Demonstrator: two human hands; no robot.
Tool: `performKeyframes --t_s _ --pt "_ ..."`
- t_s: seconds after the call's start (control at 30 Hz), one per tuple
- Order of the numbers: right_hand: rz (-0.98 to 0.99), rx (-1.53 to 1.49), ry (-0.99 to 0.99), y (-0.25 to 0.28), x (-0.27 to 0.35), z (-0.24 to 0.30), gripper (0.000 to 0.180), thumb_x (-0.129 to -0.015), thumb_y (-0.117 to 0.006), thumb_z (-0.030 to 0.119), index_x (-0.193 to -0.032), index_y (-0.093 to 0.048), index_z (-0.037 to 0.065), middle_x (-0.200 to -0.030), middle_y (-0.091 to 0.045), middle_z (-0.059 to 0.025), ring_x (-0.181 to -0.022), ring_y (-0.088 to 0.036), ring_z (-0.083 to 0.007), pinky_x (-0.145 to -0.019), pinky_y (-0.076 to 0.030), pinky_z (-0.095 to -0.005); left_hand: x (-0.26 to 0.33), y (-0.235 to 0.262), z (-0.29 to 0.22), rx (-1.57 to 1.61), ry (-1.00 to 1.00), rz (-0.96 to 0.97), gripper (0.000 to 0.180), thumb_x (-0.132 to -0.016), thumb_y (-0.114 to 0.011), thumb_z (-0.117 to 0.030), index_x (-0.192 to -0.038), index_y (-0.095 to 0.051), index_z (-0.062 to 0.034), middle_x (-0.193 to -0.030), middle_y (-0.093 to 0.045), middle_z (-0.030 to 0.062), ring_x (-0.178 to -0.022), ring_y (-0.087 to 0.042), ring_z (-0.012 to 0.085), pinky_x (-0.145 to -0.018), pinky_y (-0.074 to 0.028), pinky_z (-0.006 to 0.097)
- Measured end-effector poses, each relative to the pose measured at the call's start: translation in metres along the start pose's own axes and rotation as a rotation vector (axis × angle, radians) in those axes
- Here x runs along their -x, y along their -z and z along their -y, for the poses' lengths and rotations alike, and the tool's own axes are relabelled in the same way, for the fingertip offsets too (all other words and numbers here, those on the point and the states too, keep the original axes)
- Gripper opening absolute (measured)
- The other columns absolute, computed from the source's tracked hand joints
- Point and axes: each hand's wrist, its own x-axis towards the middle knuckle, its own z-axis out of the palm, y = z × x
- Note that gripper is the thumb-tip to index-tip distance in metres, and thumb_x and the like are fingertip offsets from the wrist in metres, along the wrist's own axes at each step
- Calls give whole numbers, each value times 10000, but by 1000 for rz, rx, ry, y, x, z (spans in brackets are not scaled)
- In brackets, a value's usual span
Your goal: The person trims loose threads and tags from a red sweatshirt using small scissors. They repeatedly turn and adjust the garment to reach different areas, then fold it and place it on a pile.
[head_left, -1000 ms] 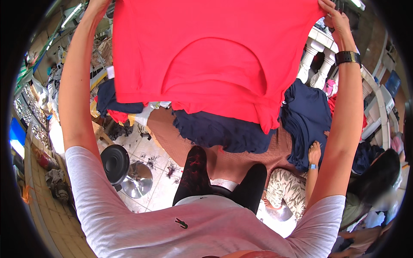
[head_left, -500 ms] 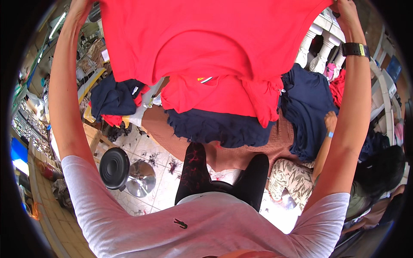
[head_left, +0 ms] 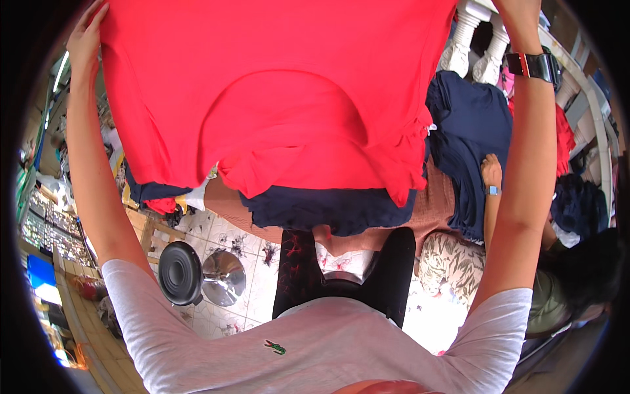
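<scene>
A large red T-shirt [head_left: 282, 39] spreads across the upper middle, its curved neckline toward me. It covers part of a pile with more red cloth [head_left: 315, 171] and dark navy cloth [head_left: 328, 207] beneath. At the upper left, my left hand [head_left: 85, 43] grips the shirt's side edge, its fingers bent at the cloth. My right hand [head_left: 518, 16] is at the top right, mostly cut off by the frame; its fingers are hidden, and the cloth near it is out of sight. The shirt's far end runs out of view.
The pile rests on a brown-covered surface [head_left: 226, 200]. Navy garments [head_left: 469, 125] lie to the right, where a co-worker's hand [head_left: 491, 171] rests. More navy clothing [head_left: 157, 190] is at the left. A round black stool [head_left: 180, 272] stands on the tiled floor.
The red shirt has shifted left and lower, covering more of the pile and the left-hand garments. My left hand has moved left and down; my right hand has slid further out of view.
</scene>
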Motion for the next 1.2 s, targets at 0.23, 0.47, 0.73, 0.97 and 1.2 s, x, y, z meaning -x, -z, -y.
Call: performKeyframes --t_s 0.23,0.47,0.73,0.97,1.2 --pt "59 172 -137 -38 34 -77 189 -780 -762 132 -915 -766 0 -770 -735 -136 -696 -688 -177 -656 -536 -315 61 -115 114 -115 139 584 660 -926 -730 -409 -1490 -514 -142 -1443 -569 119 -1298 -551 226 -1098 -415 338" --pt "290 276 -500 19 200 -70 309 -897 -703 230 -1068 -735 -25 -899 -751 -79 -821 -692 -152 -792 -542 -307 214 -196 5 -445 -88 705 632 -933 -699 -407 -1448 -507 -96 -1429 -523 253 -1299 -538 406 -1096 -439 452" --pt "149 -287 -935 26 337 11 215 -874 -735 84 -1053 -693 -27 -889 -692 -19 -737 -572 -27 -631 -440 -203 317 -263 -210 284 -347 589 159 -840 -709 -64 -959 -606 -42 -998 -580 118 -986 -591 317 -886 -503 407" --pt "0 -133 -691 0 324 15 238 -910 -772 204 -930 -706 -24 -720 -631 9 -568 -426 -29 -525 -355 -239 327 -299 -188 94 -346 532 104 -860 -699 -59 -942 -636 -50 -903 -587 77 -897 -579 246 -765 -483 369" --pt "129 -398 -710 9 298 51 118 -953 -710 119 -938 -689 4 -707 -595 54 -560 -348 8 -498 -268 -217 300 -272 -184 509 145 474 35 -995 -605 -51 -970 -608 -27 -892 -639 17 -761 -546 67 -695 -444 235"
